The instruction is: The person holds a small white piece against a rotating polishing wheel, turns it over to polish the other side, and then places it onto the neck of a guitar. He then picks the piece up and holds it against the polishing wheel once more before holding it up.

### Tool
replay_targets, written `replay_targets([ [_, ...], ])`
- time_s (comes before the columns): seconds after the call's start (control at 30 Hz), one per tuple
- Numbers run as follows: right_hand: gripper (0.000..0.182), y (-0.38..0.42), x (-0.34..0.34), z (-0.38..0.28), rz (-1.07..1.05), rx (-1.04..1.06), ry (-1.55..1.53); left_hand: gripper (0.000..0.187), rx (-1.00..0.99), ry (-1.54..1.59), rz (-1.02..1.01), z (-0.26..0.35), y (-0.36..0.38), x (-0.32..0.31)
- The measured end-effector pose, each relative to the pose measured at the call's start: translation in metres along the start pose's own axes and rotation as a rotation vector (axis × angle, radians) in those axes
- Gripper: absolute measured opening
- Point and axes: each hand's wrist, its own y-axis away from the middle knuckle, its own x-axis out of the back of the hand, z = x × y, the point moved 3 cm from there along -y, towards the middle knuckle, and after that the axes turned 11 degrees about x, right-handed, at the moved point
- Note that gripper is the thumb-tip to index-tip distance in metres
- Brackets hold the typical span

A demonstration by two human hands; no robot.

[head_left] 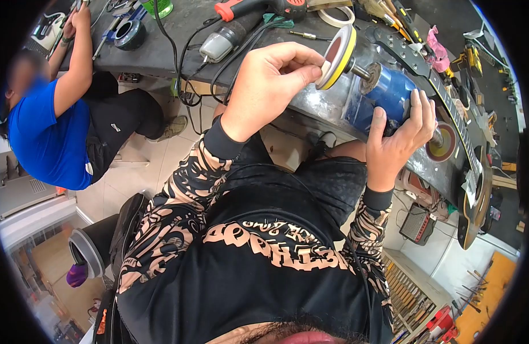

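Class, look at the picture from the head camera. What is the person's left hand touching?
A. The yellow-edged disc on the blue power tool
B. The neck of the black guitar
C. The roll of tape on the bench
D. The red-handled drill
A: the left hand has its fingertips on the yellow-edged disc mounted at the front of the blue power tool, which the right hand grips by the body.
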Motion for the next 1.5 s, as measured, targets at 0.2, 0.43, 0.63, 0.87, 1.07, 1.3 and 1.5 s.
replay_targets([
  [0.2, 0.075, 0.001, -0.001, 0.001, 0.001, 0.004, -0.003, 0.020, 0.001, 0.063, -0.025, -0.009, -0.007, 0.000],
  [0.43, 0.063, -0.009, 0.029, 0.004, -0.048, -0.070, -0.134, 0.024, -0.010, 0.193, -0.044, -0.010, -0.010, 0.007],
  [0.63, 0.069, 0.019, 0.095, 0.076, 0.115, -0.227, 0.441, 0.021, 0.097, 0.121, 0.028, -0.055, -0.008, 0.043],
  [0.87, 0.081, 0.039, 0.093, 0.103, 0.029, -0.353, 0.404, 0.026, -0.125, -0.765, 0.150, -0.029, -0.007, 0.034],
  [1.07, 0.065, 0.022, 0.097, 0.084, 0.143, -0.327, 0.217, 0.021, -0.491, -1.028, 0.247, 0.041, -0.055, 0.028],
  [1.3, 0.035, -0.109, 0.085, 0.023, -0.307, 0.280, -0.441, 0.025, -0.865, -1.623, 0.139, 0.051, -0.233, 0.026],
  [1.5, 0.017, -0.176, 0.003, -0.006, -0.425, 0.588, -0.657, 0.009, -0.895, -1.226, 0.461, 0.084, -0.259, 0.037],
])
